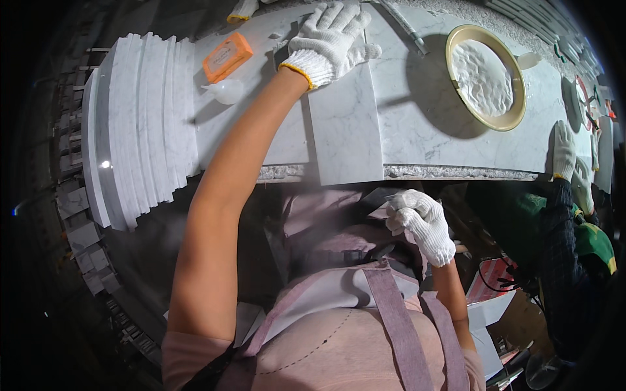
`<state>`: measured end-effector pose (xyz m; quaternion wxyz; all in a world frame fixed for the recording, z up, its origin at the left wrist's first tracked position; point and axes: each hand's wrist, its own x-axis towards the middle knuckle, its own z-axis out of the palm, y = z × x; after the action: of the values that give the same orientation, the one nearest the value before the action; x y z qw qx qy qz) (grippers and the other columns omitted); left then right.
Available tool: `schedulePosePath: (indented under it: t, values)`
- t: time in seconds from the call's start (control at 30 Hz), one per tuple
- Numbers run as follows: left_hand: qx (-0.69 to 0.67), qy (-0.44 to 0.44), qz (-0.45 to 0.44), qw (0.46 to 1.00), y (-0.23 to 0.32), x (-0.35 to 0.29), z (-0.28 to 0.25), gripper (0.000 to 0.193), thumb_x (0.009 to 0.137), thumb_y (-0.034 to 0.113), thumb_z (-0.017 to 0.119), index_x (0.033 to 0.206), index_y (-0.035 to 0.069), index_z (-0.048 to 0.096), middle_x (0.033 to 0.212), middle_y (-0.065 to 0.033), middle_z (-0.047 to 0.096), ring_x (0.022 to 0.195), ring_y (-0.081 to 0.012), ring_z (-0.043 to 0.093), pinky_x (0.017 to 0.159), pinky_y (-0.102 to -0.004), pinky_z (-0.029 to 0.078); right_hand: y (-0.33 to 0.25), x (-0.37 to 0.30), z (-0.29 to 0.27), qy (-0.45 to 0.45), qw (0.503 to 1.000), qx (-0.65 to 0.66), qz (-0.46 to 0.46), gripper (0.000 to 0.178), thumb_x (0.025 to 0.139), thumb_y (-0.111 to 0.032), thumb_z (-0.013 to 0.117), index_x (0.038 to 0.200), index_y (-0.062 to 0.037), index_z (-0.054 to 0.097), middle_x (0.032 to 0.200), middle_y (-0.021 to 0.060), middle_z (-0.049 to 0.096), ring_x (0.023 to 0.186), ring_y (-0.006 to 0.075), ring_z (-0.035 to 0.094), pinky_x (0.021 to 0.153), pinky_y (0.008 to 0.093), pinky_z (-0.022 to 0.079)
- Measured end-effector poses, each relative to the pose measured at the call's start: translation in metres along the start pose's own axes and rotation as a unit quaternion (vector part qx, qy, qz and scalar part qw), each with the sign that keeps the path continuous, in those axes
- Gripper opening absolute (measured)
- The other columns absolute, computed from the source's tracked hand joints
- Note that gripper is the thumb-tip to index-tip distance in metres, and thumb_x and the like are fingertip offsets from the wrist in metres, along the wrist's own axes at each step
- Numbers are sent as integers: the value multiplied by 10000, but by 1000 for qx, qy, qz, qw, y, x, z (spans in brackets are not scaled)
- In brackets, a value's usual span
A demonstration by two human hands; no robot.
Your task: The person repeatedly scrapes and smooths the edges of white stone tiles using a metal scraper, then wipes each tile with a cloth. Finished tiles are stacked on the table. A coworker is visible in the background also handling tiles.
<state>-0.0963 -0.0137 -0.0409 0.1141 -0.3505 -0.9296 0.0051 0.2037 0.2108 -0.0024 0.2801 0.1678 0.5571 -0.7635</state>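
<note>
My left hand (328,40), in a white knit glove with a yellow cuff, lies flat with fingers spread on the far part of a pale marble strip (347,133). That strip lies across a marble-topped bench (424,146), its near end reaching the bench's front edge. Below that edge, in front of my apron, my gloved right hand (420,223) is closed with the fingers curled. A thin, greyish edge shows at its fingertips, too unclear to name. An orange box (227,57) and a translucent squeeze bulb (225,92) lie left of my left hand.
Stacked marble strips (147,124) stand at the bench's left end. Right of the strip sits a tan-rimmed round bowl (520,98) with white, wrinkled contents. A metal bar (401,26) lies at the back. Another person's gloved hand (564,150) rests at the right end.
</note>
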Motion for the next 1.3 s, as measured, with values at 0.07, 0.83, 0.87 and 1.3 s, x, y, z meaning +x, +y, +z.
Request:
schedulePosePath:
  t: [0.07, 0.83, 0.87, 1.3]
  values:
    - [-4, 7, 1, 1000, 8, -4, -1, 769, 1033, 681, 396, 1568, 133, 462, 1661, -152, 404, 1563, -370, 308, 1305, -500, 171, 5, -3, -4, 35, 998, -1, -57, 253, 953, -162, 712, 1102, 37, 672, 1026, 102, 719, 816, 154, 699, 742, 278, 573]
    - [-258, 82, 158, 950, 117, -114, -58, 301, 674, 110, 780, 964, 156, 712, 1207, -105, 665, 1223, -363, 612, 1044, -565, 529, -77, 9, -75, 409, 880, -61, -234, 419, 1034, -147, 679, 1411, 30, 626, 961, 37, 693, 746, 67, 610, 636, 207, 495]
    - [-260, 87, 162, 948, 119, -112, -58, 298, 682, 105, 780, 969, 142, 709, 1204, -106, 660, 1235, -374, 604, 1057, -571, 520, -80, 11, -79, 433, 866, -80, -239, 368, 1030, -160, 693, 1352, 16, 679, 1035, 48, 727, 782, 62, 636, 659, 206, 521]
    - [-288, 52, 112, 950, 131, -127, -54, 221, 856, 83, 747, 1071, 132, 762, 1294, -117, 694, 1271, -412, 610, 1181, -566, 435, -96, 34, -92, 428, 852, -204, -222, 267, 1006, -69, 691, 1266, -29, 736, 916, 16, 706, 702, 54, 620, 639, 214, 509]
